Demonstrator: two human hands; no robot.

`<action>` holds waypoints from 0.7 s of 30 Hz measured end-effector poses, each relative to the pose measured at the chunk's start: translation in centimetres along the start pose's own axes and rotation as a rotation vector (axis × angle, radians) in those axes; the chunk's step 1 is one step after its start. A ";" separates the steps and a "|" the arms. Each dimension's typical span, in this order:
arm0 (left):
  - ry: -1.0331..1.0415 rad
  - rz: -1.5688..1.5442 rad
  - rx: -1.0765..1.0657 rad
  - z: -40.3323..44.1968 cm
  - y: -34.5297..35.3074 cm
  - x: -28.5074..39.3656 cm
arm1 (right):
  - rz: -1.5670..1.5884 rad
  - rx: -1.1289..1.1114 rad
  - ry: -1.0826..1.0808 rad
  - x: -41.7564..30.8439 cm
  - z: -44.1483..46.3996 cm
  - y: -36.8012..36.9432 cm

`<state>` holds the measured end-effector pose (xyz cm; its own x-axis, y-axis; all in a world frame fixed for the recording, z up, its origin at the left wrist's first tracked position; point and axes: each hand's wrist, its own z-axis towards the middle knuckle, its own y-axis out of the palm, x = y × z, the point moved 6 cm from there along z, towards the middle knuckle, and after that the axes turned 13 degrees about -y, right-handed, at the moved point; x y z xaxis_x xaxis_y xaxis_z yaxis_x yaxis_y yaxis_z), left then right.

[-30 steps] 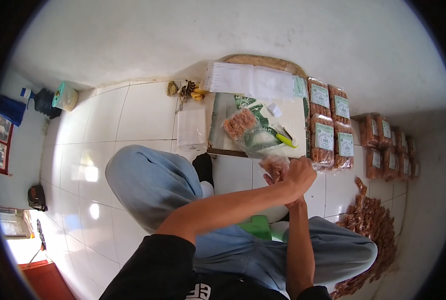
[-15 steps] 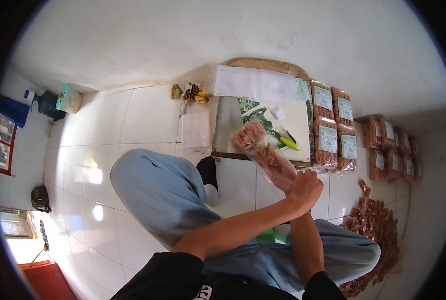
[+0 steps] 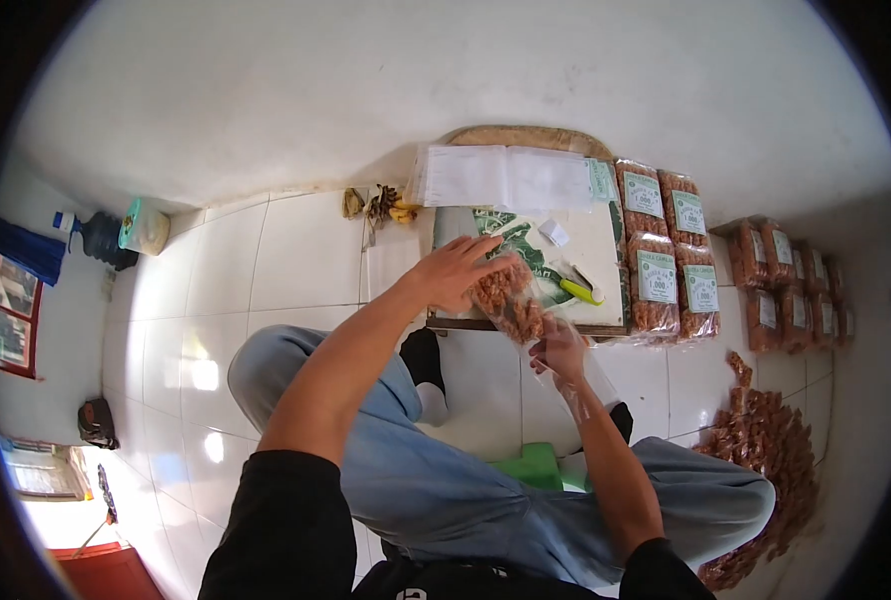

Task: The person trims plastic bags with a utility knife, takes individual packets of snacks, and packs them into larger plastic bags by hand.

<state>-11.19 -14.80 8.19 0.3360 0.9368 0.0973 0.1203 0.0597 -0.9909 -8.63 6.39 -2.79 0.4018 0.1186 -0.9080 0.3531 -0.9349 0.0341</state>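
Note:
A clear plastic bag with reddish-brown snack packets (image 3: 509,298) lies slantwise over the front edge of the low board (image 3: 456,323). My left hand (image 3: 456,272) rests on its upper left side, fingers spread along the packets. My right hand (image 3: 563,352) is inside or behind the clear film at the bag's lower end, fingers curled against the packets. Right of the bag on the board are a yellow-green cutter (image 3: 583,291) and a small white piece (image 3: 554,233). Empty clear bags (image 3: 511,176) are stacked along the board's back.
Labelled filled bags (image 3: 656,277) stand right of the board, with more (image 3: 794,312) by the wall. A heap of small packets (image 3: 761,460) lies at the lower right. Bananas (image 3: 403,211) and a tub (image 3: 145,227) are to the left. A green object (image 3: 529,466) sits between my legs.
My left hand has moved from beside my right hand, up and left onto the packets. My right hand has shifted slightly left and up into the film. The view has shifted a little.

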 end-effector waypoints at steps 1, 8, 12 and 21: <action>0.002 0.000 -0.001 -0.4 -0.2 0.0 | -0.245 0.012 -0.018 0.4 0.4 -0.4; 0.132 -0.052 0.037 -0.7 2.2 1.9 | 0.049 0.084 -0.796 0.2 0.4 -1.2; 0.053 -0.095 0.114 -0.3 4.4 1.5 | -0.588 0.070 -1.053 -0.9 -0.5 -1.2; 0.019 -0.183 0.170 -0.5 4.8 1.7 | -0.935 -0.193 -0.975 -5.2 -3.2 0.8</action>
<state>-9.54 -13.07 3.70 0.3403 0.8987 0.2767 0.0221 0.2866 -0.9578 -7.68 6.09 3.27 -0.7760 0.3183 -0.5445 0.3053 -0.5658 -0.7659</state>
